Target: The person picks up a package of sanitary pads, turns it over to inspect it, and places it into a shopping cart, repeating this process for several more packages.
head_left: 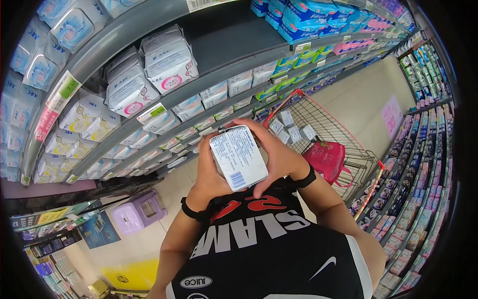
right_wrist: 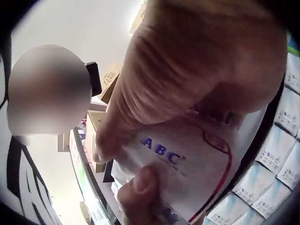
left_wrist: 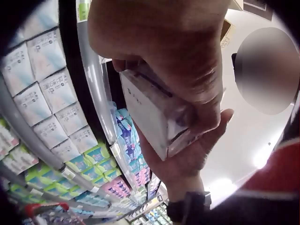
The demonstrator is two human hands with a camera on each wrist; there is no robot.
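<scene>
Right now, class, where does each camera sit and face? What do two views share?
Head: on the head, facing forward-down at the pack; left hand, right hand and shirt show.
Left wrist: on that wrist, facing the pack; both hands show.
Right wrist: on that wrist, facing ABC print; right hand, shirt show.
Wrist views share the pack and shelves.

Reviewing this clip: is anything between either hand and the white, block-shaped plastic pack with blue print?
Nothing visible: the left hand and right hand hold the white pack directly, from opposite sides.
</scene>
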